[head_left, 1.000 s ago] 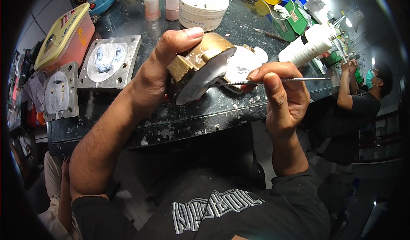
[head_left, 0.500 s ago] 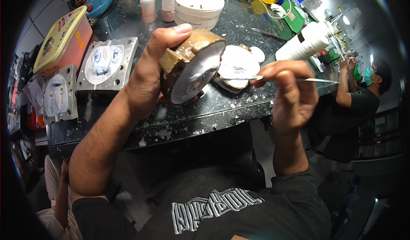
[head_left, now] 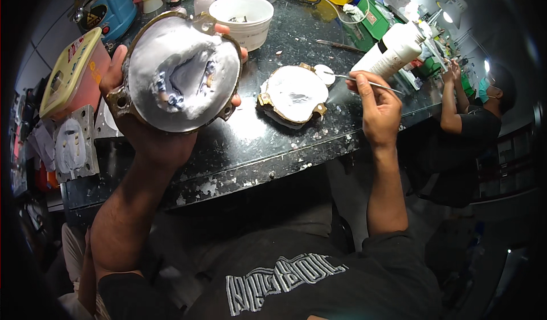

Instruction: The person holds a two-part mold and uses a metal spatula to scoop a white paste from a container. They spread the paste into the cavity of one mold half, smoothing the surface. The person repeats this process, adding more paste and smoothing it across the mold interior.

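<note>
Head view: I have the left hand (head_left: 162, 144) gripping the round mold (head_left: 185, 75) over the desk (head_left: 245, 143), toward its left edge, the right hand (head_left: 379, 112) pinching a pick (head_left: 388, 88); a slackened grip could drop the mold.

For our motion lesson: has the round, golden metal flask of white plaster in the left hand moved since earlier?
Yes: the flask moved leftward, from below the white, round plastic tub to its lower left.

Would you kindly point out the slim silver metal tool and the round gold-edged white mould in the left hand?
Slim silver metal tool (head_left: 343, 77): head view, on its forward shaft.
Round gold-edged white mould (head_left: 185, 82): head view, on its hollowed face.
</note>
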A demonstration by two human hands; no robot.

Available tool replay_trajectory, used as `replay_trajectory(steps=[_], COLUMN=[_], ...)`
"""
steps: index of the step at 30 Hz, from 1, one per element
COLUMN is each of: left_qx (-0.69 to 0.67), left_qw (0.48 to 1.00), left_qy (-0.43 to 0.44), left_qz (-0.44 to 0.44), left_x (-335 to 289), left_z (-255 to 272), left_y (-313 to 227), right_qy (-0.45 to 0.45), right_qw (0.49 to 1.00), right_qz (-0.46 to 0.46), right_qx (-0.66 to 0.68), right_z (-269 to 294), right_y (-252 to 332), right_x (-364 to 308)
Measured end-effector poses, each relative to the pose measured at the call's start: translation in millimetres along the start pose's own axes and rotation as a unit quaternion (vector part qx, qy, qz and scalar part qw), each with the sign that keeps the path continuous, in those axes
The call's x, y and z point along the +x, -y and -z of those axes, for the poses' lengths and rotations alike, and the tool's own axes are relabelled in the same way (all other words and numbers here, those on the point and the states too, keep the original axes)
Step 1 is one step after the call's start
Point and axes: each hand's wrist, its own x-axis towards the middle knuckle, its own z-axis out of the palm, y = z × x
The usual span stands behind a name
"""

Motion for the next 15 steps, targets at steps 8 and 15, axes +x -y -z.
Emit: replay_trajectory(steps=[8, 15], left_qx=[-0.077, -0.087], left_qw=[0.988, 0.985], left_qy=[0.064, 0.079], left_qz=[0.118, 0.125], left_x=[3.2, 4.7], left_z=[-12.5, -10.0], left_y=[1.1, 0.2], right_qy=[0.009, 0.006], right_qw=[0.999, 0.999], right_qz=[-0.020, -0.008], right_qx=[-0.039, -0.053], right_z=[-2.2, -2.6], right_y=[-5.7, -5.7], right_x=[-12.5, -12.7])
